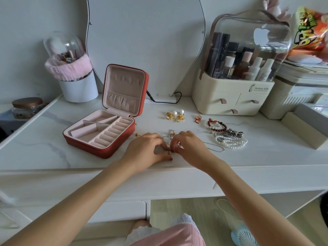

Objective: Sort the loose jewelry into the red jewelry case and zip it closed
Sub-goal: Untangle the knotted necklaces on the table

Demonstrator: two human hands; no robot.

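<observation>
My hands meet at the table's (248, 157) near edge: my left hand (147, 148) and right hand (190, 148) both pinch a small silver piece (169, 151) between curled fingertips. Left of them the red jewelry case (106, 132) lies open, lid upright at the back, its pink compartments holding nothing. Pearl earrings (175, 115), rings (198, 119), a bead bracelet (217, 126) and pearl strands (232, 142) lie loose to the right.

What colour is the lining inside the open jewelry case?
Pale pink, inside the red zippered jewelry case standing open on the white table; the head view shows it best.
</observation>
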